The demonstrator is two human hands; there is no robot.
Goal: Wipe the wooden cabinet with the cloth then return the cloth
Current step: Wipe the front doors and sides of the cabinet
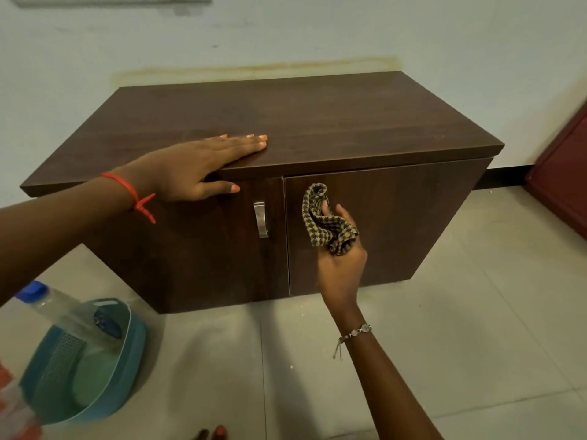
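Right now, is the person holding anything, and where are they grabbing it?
The right hand holds the checked cloth, bunched at its lower end, against the cabinet door. The left hand lies flat on the cabinet top, holding nothing.

The setting was a room in a home, sparsely furnished. A low, dark wooden cabinet (286, 128) with two doors and a metal handle (260, 219) stood on a floor of pale tiles (476, 328), its back edge against a plain white wall (317, 33) marked by a yellowish stain just above the cabinet's top. A black skirting strip (505, 176) ran along the wall's foot. A dark red door (562, 176) showed at the right edge. A teal plastic basket (127, 369) holding a clear bottle (54, 306) sat on the tiles near the cabinet's left front corner.
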